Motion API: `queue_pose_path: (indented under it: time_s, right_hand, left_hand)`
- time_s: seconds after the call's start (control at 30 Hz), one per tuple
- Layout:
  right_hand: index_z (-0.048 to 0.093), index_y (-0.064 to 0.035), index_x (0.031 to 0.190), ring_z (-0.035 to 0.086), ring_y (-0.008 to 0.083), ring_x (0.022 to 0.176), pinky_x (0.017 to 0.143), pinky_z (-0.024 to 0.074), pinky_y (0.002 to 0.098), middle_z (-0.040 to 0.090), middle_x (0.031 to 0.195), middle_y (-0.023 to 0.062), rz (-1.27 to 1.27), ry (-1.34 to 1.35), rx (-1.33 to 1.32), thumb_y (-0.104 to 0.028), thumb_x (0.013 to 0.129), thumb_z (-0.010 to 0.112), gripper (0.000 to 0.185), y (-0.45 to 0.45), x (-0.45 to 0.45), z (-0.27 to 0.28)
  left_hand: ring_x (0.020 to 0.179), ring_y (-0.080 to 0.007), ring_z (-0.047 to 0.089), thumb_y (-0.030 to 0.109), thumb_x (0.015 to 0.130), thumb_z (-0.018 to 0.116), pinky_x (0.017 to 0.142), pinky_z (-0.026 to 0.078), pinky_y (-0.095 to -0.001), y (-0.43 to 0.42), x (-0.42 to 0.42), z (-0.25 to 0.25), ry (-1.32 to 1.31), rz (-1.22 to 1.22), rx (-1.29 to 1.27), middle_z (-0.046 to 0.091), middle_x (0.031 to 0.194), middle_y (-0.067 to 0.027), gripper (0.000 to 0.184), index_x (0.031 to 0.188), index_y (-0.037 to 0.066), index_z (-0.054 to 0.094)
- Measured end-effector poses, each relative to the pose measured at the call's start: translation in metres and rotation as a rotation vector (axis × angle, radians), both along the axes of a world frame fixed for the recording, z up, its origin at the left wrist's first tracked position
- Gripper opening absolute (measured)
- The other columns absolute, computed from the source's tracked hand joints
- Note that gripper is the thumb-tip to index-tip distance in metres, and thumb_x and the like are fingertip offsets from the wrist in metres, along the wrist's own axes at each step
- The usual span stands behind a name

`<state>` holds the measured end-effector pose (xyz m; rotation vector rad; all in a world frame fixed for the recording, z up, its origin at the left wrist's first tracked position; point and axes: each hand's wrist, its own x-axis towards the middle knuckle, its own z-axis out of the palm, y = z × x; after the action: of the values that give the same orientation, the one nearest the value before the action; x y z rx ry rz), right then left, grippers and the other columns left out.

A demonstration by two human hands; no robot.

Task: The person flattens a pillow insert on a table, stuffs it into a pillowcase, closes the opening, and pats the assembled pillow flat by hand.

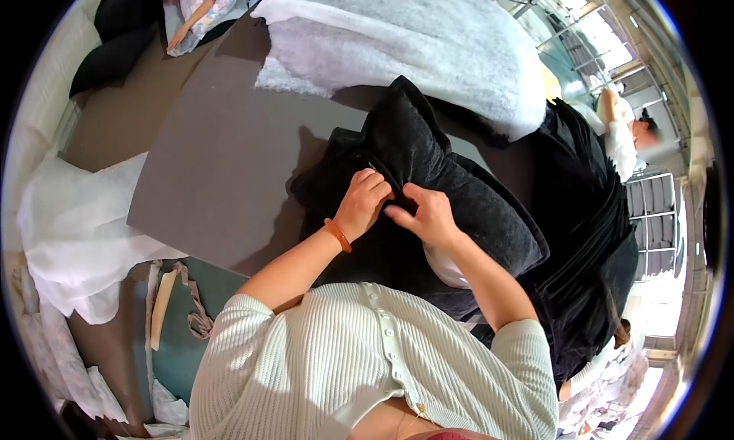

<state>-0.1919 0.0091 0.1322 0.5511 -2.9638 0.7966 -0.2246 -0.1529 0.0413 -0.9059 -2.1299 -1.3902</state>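
Observation:
A plump black velvety cushion (482, 211) lies in front of me, one corner pointing up and away. My left hand (363, 201), with an orange bracelet at the wrist, has its fingers curled and pinched on the cushion's edge. Close beside it, my right hand (428, 217) grips the same black fabric between thumb and bent fingers. The fingertips partly hide the spot between the hands. Below my right forearm, a bit of white material (446, 268) shows against the black cloth.
The grey table (222, 149) carries a large sheet of white wadding (413, 35) at the back. Black fabric (581, 233) is heaped on the right. White cloth (76, 226) hangs at the left. A co-worker (623, 134) is at the far right; another person's arm (191, 23) shows top left.

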Motion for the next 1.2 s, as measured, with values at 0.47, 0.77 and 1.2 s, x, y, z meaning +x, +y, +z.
queue_pose_path:
  time_s: [0.47,0.77,1.2]
  right_hand:
    - [0.051,-0.0041,0.077,0.059,0.0318,0.064,0.058,0.0448,0.0389,0.058,0.068,0.012,-0.049,-0.031,-0.042,-0.015,0.069,0.08,0.032,0.025,-0.012,-0.039]
    - [0.049,-0.0033,0.075,0.052,0.0283,0.059,0.056,0.042,0.0354,0.052,0.065,0.0112,-0.071,0.006,-0.121,-0.014,0.068,0.082,0.036,0.027,-0.008,-0.04]
    - [0.045,-0.0033,0.074,0.051,0.0345,0.062,0.057,0.0408,0.0394,0.051,0.066,0.0133,-0.099,-0.074,-0.236,-0.014,0.066,0.081,0.038,0.042,-0.014,-0.043]
  left_hand:
    - [0.089,-0.0308,0.059,0.016,0.084,0.068,0.081,0.048,-0.0394,-0.039,-0.05,0.011,-0.316,0.207,-0.189,0.062,0.09,-0.0145,0.019,0.093,0.0,0.063]
    - [0.081,-0.0309,0.062,0.025,0.089,0.062,0.075,0.048,-0.0395,-0.045,-0.091,0.033,-0.729,-0.137,-0.453,0.062,0.086,-0.0159,0.025,0.087,-0.001,0.06]
    - [0.071,-0.0139,0.059,0.008,0.095,0.051,0.057,0.053,-0.0251,-0.049,-0.073,0.052,-0.649,-0.333,-0.09,0.055,0.087,-0.0071,0.014,0.091,-0.004,0.058]
